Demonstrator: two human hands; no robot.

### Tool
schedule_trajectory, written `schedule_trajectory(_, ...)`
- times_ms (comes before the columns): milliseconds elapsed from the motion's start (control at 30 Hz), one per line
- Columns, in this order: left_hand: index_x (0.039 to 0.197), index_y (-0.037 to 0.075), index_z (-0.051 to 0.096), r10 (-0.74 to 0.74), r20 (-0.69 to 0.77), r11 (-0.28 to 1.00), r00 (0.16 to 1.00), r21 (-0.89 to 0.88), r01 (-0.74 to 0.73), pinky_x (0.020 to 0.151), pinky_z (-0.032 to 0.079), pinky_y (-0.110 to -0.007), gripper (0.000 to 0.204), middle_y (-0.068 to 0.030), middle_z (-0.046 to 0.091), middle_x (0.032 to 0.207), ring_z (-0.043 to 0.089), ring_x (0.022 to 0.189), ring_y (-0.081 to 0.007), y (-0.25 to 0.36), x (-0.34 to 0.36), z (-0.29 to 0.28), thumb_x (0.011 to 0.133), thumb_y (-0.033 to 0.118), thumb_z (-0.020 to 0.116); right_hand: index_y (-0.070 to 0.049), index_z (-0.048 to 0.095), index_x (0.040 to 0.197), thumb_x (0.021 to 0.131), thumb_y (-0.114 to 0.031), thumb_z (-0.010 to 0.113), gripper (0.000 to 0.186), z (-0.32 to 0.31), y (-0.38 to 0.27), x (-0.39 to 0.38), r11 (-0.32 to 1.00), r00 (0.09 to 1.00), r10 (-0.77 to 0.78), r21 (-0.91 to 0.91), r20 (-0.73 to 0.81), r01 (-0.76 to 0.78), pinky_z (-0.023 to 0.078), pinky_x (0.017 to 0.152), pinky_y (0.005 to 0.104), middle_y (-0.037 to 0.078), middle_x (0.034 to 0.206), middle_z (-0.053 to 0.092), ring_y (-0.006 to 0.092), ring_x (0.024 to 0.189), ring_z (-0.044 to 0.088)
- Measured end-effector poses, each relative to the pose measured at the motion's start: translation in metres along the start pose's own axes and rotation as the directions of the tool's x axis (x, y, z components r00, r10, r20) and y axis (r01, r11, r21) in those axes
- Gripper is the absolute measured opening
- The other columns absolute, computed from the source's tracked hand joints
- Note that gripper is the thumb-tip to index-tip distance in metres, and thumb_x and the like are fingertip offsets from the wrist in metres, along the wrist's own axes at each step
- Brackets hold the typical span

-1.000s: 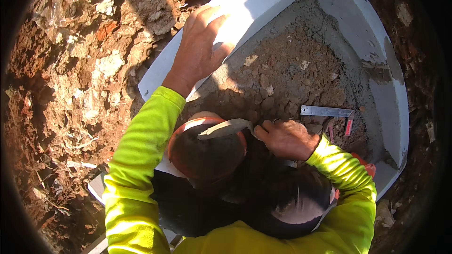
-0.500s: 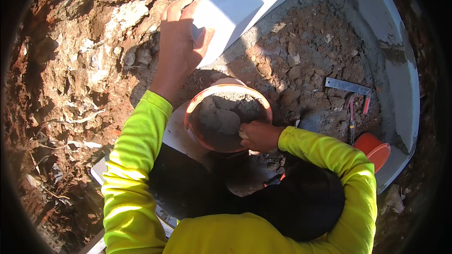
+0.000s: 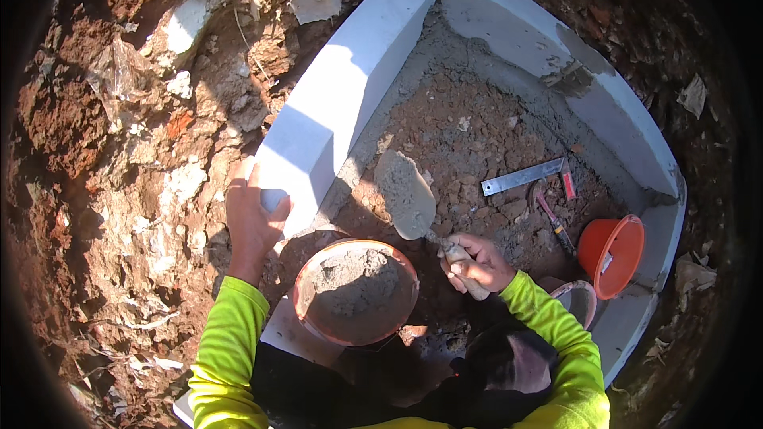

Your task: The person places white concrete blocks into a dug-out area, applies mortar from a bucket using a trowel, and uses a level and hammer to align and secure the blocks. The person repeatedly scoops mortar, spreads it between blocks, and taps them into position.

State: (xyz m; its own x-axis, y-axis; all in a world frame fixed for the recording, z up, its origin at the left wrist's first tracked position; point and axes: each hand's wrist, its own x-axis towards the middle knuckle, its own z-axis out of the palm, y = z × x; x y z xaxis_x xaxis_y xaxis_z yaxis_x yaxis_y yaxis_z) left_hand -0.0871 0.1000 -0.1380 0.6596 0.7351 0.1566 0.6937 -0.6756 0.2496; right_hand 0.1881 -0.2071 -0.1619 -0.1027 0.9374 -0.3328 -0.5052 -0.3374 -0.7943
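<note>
Probably blade-heavy, the grey, mortar-loaded metal trowel (image 3: 407,195) wants my right grip (image 3: 477,264) clasped round its handle (image 3: 476,289), my left grip (image 3: 251,218) unclenched against the long white block (image 3: 338,91).

free: soil (image 3: 457,183) between trowel (image 3: 405,195) and metal square (image 3: 520,176) | in the way: mortar bucket (image 3: 362,245), pale block (image 3: 350,83) leftward

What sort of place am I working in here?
Probably an outdoor masonry site: pale blocks amid broken earth, a bucket of grey mortar-like mix, and a trowel in your right hand.
</note>
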Motion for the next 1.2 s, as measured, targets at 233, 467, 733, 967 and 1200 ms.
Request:
schedule_trajectory(233, 0.145, 0.005, 0.045, -0.200, 0.093, 0.976, 0.975, -0.070, 0.207, 0.107, 0.041, -0.045, 0.093, -0.0249, 0.046, 0.141, 0.047, 0.129, -0.0407, 0.018, 0.002, -0.001, 0.062, 0.026, 0.083, 0.000, 0.044, 0.129, 0.094, -0.017, 0.062, 0.043, -0.062, -0.033, 0.061, 0.695, 0.251, -0.600, -0.339, -0.760, 0.634, 0.051, 0.073, 0.0298, 0.010, 0.102, 0.058, 0.0160, 0.083, 0.059)
schedule_trajectory(467, 0.145, 0.003, 0.047, -0.137, 0.022, 0.981, 0.990, -0.135, 0.139, 0.112, 0.034, -0.045, 0.092, -0.0257, 0.048, 0.141, 0.044, 0.132, -0.0414, 0.023, 0.008, 0.006, 0.060, 0.021, 0.080, 0.002, 0.040, 0.130, 0.092, -0.018, 0.064, 0.049, -0.175, -0.040, 0.214, 0.541, -0.234, -0.759, -0.789, -0.608, 0.292, 0.045, 0.093, 0.0366, 0.015, 0.108, 0.055, 0.0255, 0.101, 0.055)
schedule_trajectory(733, 0.121, -0.010, 0.059, -0.414, 0.177, 0.841, 0.893, -0.302, 0.450, 0.100, 0.045, -0.040, 0.067, -0.0275, 0.053, 0.129, 0.054, 0.118, -0.0371, 0.050, 0.009, -0.012, 0.061, 0.017, 0.076, -0.002, 0.055, 0.110, 0.092, -0.014, 0.055, 0.021, -0.171, -0.033, 0.205, 0.894, 0.596, -0.447, -0.303, -0.667, 0.331, 0.049, 0.062, 0.0292, 0.003, 0.083, 0.058, 0.0125, 0.069, 0.058)
schedule_trajectory(967, 0.136, -0.001, 0.053, -0.116, -0.060, 0.985, 0.991, -0.133, 0.107, 0.107, 0.039, -0.044, 0.083, -0.0251, 0.050, 0.138, 0.051, 0.124, -0.0406, 0.033, 0.011, 0.007, 0.061, 0.028, 0.074, -0.001, 0.054, 0.119, 0.097, -0.022, 0.050, 0.031, -0.198, -0.052, 0.233, 0.904, 0.657, -0.427, -0.320, -0.621, 0.284, 0.049, 0.055, 0.0284, 0.006, 0.082, 0.057, 0.0126, 0.063, 0.056)
schedule_trajectory(1200, 0.141, 0.002, 0.051, -0.112, -0.045, 0.990, 0.993, -0.089, 0.108, 0.109, 0.038, -0.046, 0.090, -0.0248, 0.050, 0.139, 0.050, 0.126, -0.0419, 0.037, 0.016, 0.006, 0.061, 0.036, 0.074, -0.002, 0.051, 0.110, 0.103, -0.028, 0.050, 0.027, -0.163, -0.107, 0.289, 0.934, 0.735, -0.354, -0.170, -0.578, 0.315, 0.048, 0.048, 0.0306, 0.004, 0.074, 0.052, 0.0125, 0.055, 0.055)
